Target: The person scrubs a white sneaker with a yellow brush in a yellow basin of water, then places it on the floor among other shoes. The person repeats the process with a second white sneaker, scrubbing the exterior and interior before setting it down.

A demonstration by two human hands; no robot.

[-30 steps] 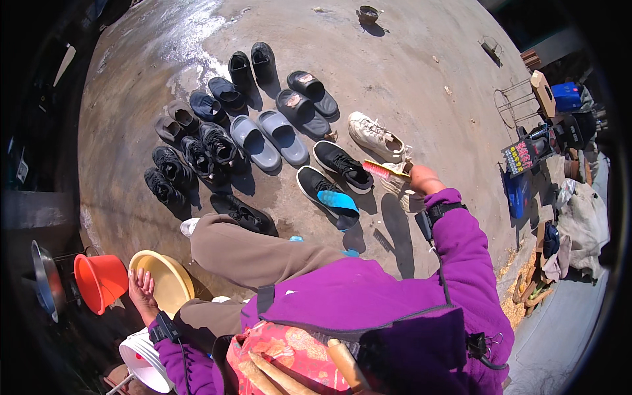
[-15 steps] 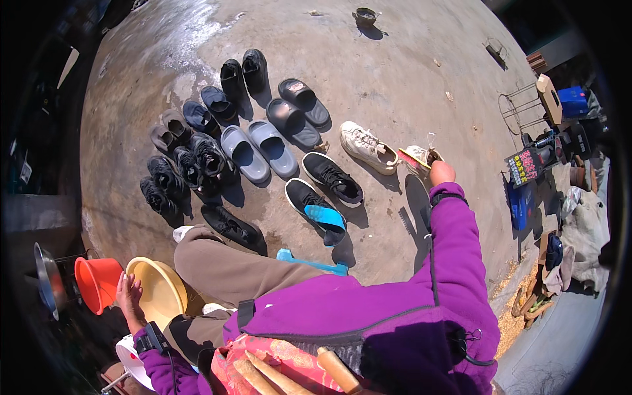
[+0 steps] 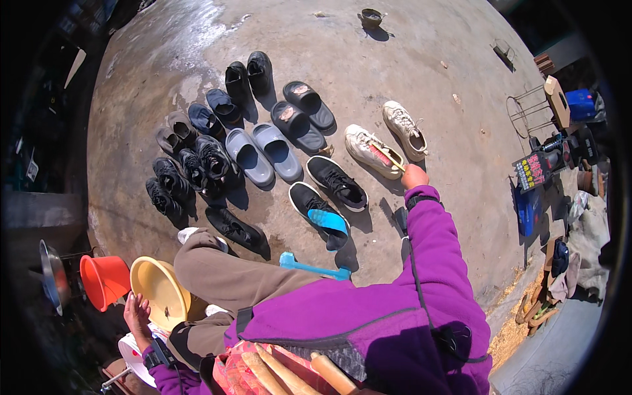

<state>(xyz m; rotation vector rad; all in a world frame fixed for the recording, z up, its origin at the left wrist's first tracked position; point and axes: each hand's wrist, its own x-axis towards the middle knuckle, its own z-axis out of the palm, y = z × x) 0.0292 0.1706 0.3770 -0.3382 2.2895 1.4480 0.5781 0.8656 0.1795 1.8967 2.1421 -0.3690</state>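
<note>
My right hand [image 3: 415, 176] is closed round the handle of a small brush [image 3: 380, 156] with a pale handle and a red-pink head. The brush head lies over the opening of a white sneaker [image 3: 363, 146]. Just beyond and to the right stands the matching white sneaker [image 3: 403, 126]. At the lower left, my left hand [image 3: 137, 317] holds nothing, its fingers apart beside a yellow basin [image 3: 139, 271]. Nearer me than the white pair are black sneakers with white soles [image 3: 334, 181]; a blue insole [image 3: 328, 222] sticks out of one.
Grey slides [image 3: 273, 148], black slides [image 3: 309, 105] and several dark shoes [image 3: 210, 157] stand in rows on the concrete. A red bucket [image 3: 104, 280] is beside the yellow basin. A light-blue stool [image 3: 309, 266] is by my leg. Boxes and cloths [image 3: 588, 230] line the right side.
My right hand and the brush have moved left, from one white sneaker to the other. The right-hand white sneaker now stands farther away, beside its mate. My left hand has barely moved.
</note>
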